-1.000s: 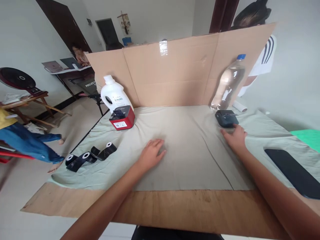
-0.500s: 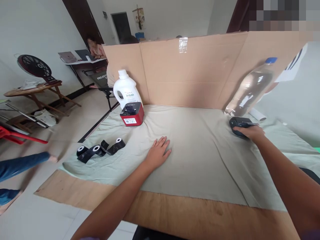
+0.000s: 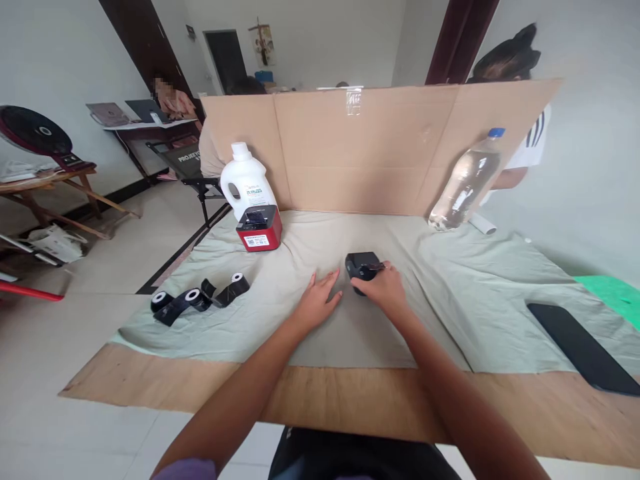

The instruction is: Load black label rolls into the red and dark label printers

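Observation:
My right hand is closed around a small black box-shaped device, which looks like a portable printer, at the middle of the cloth. Part of the device is hidden by my fingers. Just to its left, my left hand lies on the grey-green cloth, fingers apart and holding nothing. Farther back on the left stands a red and black boxy device with a white label. Black rolls with white cores, partly unwound, lie in a row at the left.
A white jug stands behind the red device. A clear bottle with a blue cap leans at the back right by a white tube. A cardboard panel closes off the back. A dark phone-like slab lies at the right; people are beyond.
My right hand has brought the black portable printer from the right side, near the bottle, to the middle beside my left hand. The left hand stays on the cloth. The view has shifted.

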Tool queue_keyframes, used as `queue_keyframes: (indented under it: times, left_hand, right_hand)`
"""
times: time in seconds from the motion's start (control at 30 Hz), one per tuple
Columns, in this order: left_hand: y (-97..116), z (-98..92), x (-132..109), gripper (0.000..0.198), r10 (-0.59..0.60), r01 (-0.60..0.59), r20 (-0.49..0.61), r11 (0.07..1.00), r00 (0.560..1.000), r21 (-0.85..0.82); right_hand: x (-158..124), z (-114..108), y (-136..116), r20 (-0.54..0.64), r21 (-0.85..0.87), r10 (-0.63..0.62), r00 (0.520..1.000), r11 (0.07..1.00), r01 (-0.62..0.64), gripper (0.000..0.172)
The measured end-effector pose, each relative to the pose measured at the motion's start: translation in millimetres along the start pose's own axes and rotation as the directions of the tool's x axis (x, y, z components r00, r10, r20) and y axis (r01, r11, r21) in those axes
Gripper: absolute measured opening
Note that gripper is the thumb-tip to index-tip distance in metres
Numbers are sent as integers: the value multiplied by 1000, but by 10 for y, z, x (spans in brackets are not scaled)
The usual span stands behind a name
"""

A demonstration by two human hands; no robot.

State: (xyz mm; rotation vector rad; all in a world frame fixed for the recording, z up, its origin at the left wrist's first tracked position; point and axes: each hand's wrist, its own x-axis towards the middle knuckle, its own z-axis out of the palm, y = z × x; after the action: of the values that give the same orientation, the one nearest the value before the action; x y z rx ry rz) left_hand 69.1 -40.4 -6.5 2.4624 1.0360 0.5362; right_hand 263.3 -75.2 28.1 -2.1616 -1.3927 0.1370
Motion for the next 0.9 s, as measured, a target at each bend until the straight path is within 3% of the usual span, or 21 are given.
queue_keyframes:
  times: [0.17,0.33,0.57,0.73,0.9]
  left_hand:
    - [26,12,-18,60,57,-57,32,998,998,-25]
    - [31,53,-30,58,67,-66,56,998,996,-11]
    - [-25,77,-22,56,69,-69,81,998,994,-10]
    - [-33,82,-20,57,58,-57,60,998,996,-24]
    - [-6,78,-16,57,29,-27,46,998,999,-51]
  right_hand:
    - [-267,59,-252,-40,-98,23,999,995,-27,75]
    - [-392,105,-226,-95,-202,-13,995,979,-6,69]
    - [-457,189,-185,-82,-241,15,997,970,-34,80]
    - [-446,140,-107,11,-267,-51,999,962,52,83]
    - [-427,14,128,114,-272,-166,980,943,191,95]
